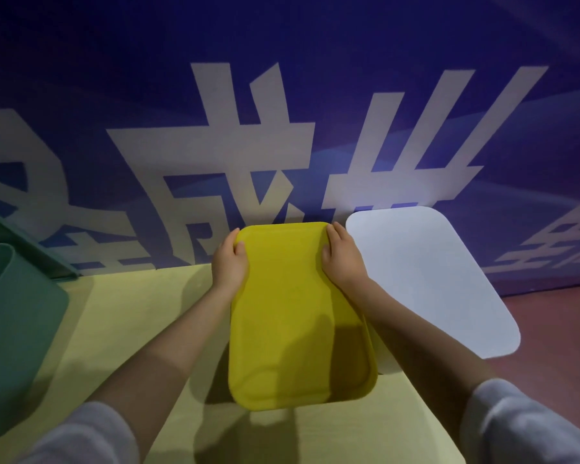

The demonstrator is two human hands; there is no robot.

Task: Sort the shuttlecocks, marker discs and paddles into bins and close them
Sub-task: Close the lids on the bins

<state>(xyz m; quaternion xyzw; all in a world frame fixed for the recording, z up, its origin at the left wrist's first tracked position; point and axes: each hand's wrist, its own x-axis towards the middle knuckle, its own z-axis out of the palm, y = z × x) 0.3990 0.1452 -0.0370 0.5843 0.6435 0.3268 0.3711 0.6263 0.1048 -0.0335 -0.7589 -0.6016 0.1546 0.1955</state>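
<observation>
A yellow lid [298, 316] lies flat over the middle bin on the pale yellow table [141, 316]. My left hand [230, 259] grips the lid's far left edge, thumb on top. On the far right edge, my right hand [342, 256] holds it the same way. A white lid [429, 279] covers the bin to the right. At the left stands a green bin [17, 326], its green lid [31, 242] tilted up behind it. No shuttlecocks, discs or paddles show.
A blue banner wall [315, 95] with large pale characters rises right behind the table. Reddish floor [556, 346] shows to the right of the table. Bare tabletop lies between the green bin and the yellow lid.
</observation>
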